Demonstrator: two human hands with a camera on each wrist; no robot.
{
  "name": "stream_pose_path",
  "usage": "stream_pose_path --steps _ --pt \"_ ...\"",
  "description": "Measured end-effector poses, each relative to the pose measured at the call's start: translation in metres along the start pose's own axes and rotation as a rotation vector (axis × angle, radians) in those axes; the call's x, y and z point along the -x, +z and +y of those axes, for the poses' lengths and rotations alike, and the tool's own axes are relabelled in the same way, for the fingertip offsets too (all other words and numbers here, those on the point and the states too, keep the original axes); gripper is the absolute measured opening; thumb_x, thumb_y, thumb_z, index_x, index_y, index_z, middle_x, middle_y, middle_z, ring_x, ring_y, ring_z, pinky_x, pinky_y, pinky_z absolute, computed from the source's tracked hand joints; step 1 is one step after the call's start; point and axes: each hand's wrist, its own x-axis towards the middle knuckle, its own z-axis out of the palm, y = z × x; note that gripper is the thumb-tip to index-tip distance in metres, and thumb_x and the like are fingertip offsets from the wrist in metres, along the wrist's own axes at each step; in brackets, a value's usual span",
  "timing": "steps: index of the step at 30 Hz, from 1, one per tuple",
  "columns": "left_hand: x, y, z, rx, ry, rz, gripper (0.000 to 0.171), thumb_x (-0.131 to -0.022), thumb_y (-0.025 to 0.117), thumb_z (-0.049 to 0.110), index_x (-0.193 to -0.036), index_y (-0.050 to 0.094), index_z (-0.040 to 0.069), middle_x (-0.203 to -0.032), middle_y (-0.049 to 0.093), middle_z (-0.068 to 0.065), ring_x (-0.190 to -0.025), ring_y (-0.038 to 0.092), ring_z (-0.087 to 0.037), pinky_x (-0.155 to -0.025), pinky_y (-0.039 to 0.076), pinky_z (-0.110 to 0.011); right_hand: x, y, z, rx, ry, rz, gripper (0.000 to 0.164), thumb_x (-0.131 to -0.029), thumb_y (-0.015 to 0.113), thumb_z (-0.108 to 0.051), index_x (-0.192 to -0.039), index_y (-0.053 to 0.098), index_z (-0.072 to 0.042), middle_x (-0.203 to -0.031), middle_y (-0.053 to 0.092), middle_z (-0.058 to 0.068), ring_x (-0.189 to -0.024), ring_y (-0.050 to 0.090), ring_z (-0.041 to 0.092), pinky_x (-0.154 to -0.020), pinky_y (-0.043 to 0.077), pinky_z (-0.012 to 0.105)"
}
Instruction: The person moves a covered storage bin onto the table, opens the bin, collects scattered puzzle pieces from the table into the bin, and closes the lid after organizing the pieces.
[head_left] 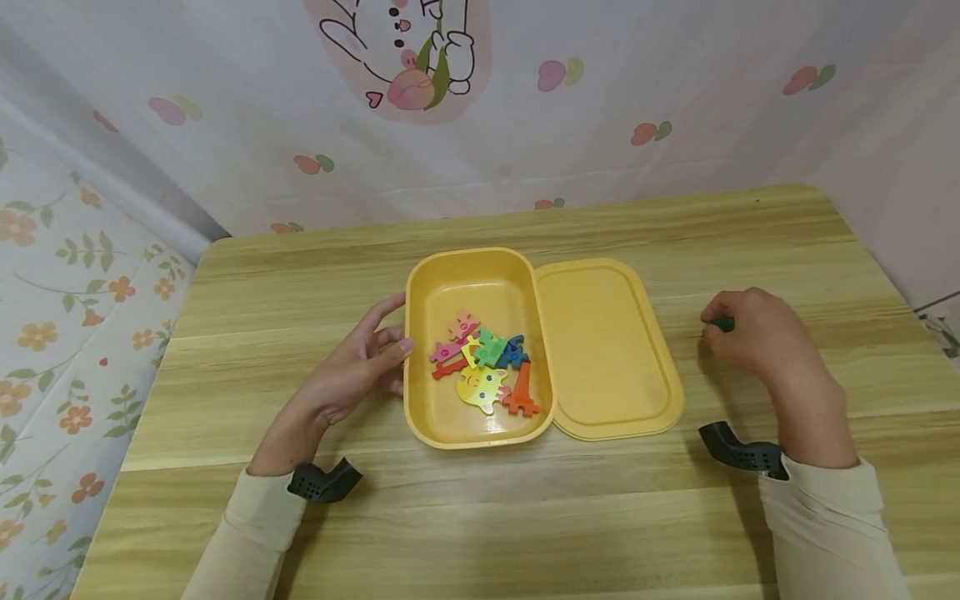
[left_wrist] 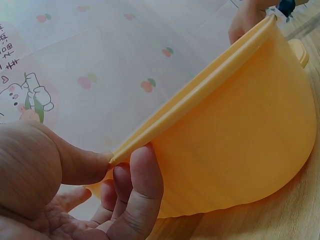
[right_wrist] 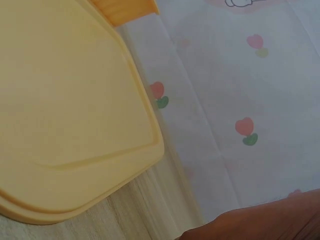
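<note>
A yellow plastic box (head_left: 480, 265) holds a small heap of colourful puzzle pieces (head_left: 491, 350), among them a yellow animal head (head_left: 482, 390) and an orange-red piece (head_left: 522, 392). At the box's left side my left hand (head_left: 347, 371) grips its rim; the left wrist view has the thumb on top and fingers (left_wrist: 146, 172) under the edge. Off to the right, my right hand (head_left: 761, 337) pinches a small dark green piece (head_left: 722, 323) between thumb and fingers, low over the table. Most of that piece is hidden by the hand.
The yellow lid (head_left: 603, 346) lies flat against the box's right side, between box and right hand. Everything stands on a wood-grain table (head_left: 480, 517). A patterned curtain (head_left: 495, 158) hangs along the table's back edge. Black wrist mounts (head_left: 742, 450) sit on both sleeves.
</note>
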Motion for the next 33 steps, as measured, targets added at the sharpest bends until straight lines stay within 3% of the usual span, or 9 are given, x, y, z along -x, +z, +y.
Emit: stream_pose_path --steps 17,33 --pt "0.001 0.000 0.000 0.000 0.001 -0.003 0.073 -0.111 0.051 0.007 -0.170 0.012 0.024 -0.133 0.055 -0.018 -0.099 0.070 -0.020 -0.072 0.066 -0.030 -0.001 0.003 -0.010 -0.023 -0.002 0.098 0.028 -0.098 0.063 -0.015 -0.115 0.072 0.005 -0.118 0.068 0.036 -0.106 0.063 0.054 -0.086 0.050 0.068" --pt "0.000 0.000 -0.001 0.008 0.007 -0.002 0.073 -0.111 0.050 0.006 -0.170 0.011 0.023 -0.129 0.056 -0.017 -0.099 0.070 -0.019 -0.072 0.066 -0.032 -0.005 0.007 -0.021 -0.126 -0.046 0.160 0.033 -0.099 0.065 -0.020 -0.120 0.072 0.005 -0.120 0.069 0.033 -0.111 0.062 0.050 -0.090 0.050 0.066"
